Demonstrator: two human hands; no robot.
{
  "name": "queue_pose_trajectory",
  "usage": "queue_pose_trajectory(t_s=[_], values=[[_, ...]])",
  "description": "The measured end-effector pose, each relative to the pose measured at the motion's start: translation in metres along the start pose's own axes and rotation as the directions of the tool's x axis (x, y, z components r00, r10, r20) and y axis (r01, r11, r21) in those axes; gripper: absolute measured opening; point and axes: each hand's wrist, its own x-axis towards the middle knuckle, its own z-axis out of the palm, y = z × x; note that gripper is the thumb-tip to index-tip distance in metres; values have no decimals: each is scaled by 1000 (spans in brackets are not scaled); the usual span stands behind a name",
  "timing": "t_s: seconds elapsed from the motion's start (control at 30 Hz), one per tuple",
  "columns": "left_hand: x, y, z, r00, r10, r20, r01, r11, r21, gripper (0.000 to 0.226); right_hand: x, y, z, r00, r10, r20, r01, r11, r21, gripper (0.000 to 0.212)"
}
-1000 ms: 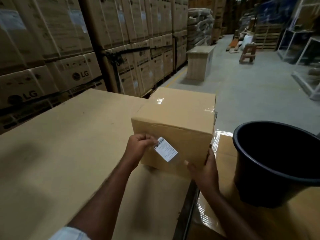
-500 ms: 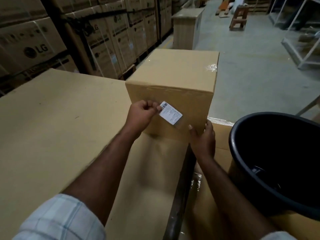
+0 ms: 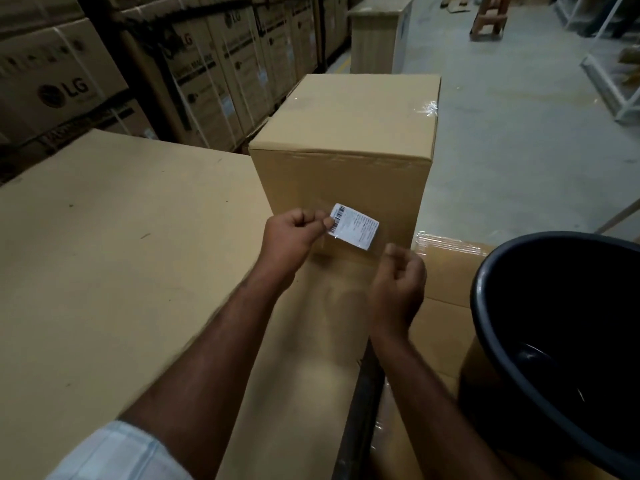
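A sealed brown cardboard box [image 3: 346,116] stands on a large flat carton [image 3: 104,254] in front of me. A small white barcode label [image 3: 355,226], backed by a strip of clear tape, is held just in front of the box's near face. My left hand [image 3: 291,237] pinches the label's left end between thumb and fingers. My right hand [image 3: 398,282] is curled at the label's lower right corner and appears to pinch the tape's clear end. Neither hand touches the box.
A big black tub [image 3: 485,271] sits at the right on a plastic-wrapped carton [image 3: 446,268]. Stacked LG cartons [image 3: 65,88] line the left wall. Open concrete floor [image 3: 519,140] lies beyond, with a wooden cabinet [image 3: 377,32], a stool and metal frames further back.
My right hand has left the box's lower right corner and come up to the label's right end. The left hand keeps its pinch on the label. My view has tilted downward.
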Motion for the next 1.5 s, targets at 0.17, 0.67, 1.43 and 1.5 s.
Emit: queue_pose_trajectory(t_s=[0.17,0.67,1.43,1.5], values=[[-34,9,-12,998,-46,37,49,995,-82,10,-14,-41,-10,858,256,446,-403,874,273,19],[-113,64,-8,947,-100,306,142,983,-117,42,-26,-145,-139,878,-231,419,182,971,154,11],[-166,45,169,792,183,582,-460,806,373,7,57,-87,-285,886,34,462,399,452,-798,18],[-166,45,170,792,211,572,-472,807,356,6,59,-86,-286,907,-28,420,371,523,-768,20]])
